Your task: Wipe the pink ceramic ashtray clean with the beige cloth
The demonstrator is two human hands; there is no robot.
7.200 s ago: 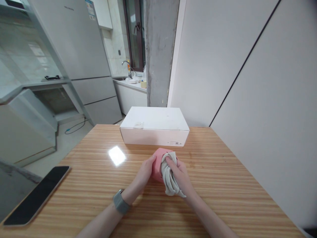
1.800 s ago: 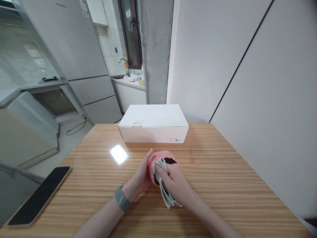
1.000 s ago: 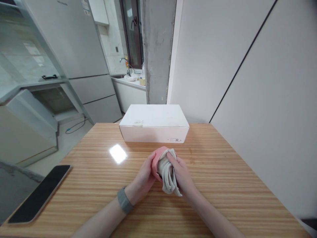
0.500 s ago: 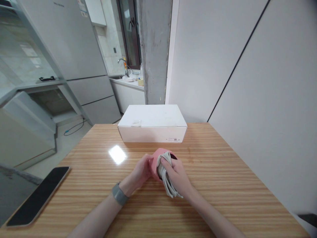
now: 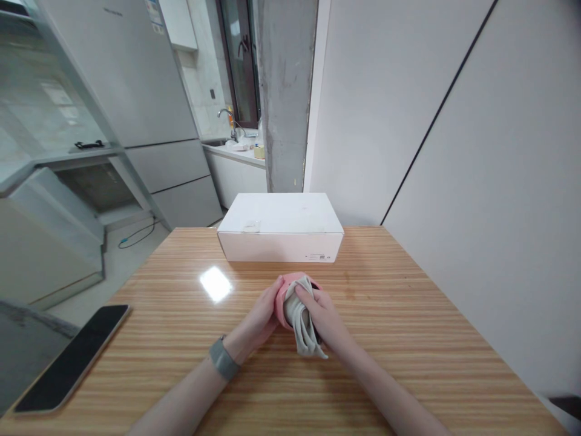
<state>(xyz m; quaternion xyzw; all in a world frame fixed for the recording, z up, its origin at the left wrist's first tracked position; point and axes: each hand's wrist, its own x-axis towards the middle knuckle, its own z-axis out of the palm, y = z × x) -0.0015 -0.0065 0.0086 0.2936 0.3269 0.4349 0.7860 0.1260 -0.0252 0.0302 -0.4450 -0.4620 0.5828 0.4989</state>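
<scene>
head view, left hand (image 5: 261, 316): you grip the pink container (image 5: 280, 310) over the tabletop (image 5: 408, 315).
right hand (image 5: 325, 318): you pinch cloth (image 5: 298, 318) at its mouth, seemingly wiping inside.
pink container: calls for steady support.

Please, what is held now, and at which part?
The left hand holds the pink container by its side; the right hand pinches the cloth near its top.

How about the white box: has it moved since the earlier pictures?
No, the white box sits in the same place by the far edge of the table; only the view shifted slightly.
</scene>
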